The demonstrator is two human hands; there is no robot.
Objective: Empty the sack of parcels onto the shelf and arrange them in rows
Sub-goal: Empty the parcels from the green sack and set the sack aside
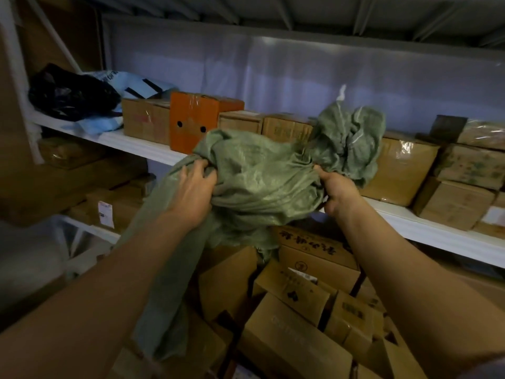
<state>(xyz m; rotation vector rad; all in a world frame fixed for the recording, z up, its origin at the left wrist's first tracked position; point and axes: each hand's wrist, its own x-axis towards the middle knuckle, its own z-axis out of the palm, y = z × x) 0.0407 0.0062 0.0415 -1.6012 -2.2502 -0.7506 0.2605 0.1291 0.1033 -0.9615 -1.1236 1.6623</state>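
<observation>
A limp green woven sack (257, 176) hangs crumpled in front of the white shelf (142, 147). My left hand (191, 190) grips a bunch of its fabric on the left, and my right hand (337, 190) grips the fabric on the right. One end of the sack trails down past my left forearm; the other end bunches up above my right hand. Cardboard parcels stand in a row along the shelf, among them an orange box (192, 121) and brown boxes (146, 120). A loose heap of brown parcels (295, 310) lies below the sack.
A black plastic bag (71, 93) and pale blue mailers (103, 124) lie at the shelf's left end. More boxes (461, 184) are stacked at its right end. A lower shelf (90, 228) on the left holds further cartons. Another shelf's underside runs overhead.
</observation>
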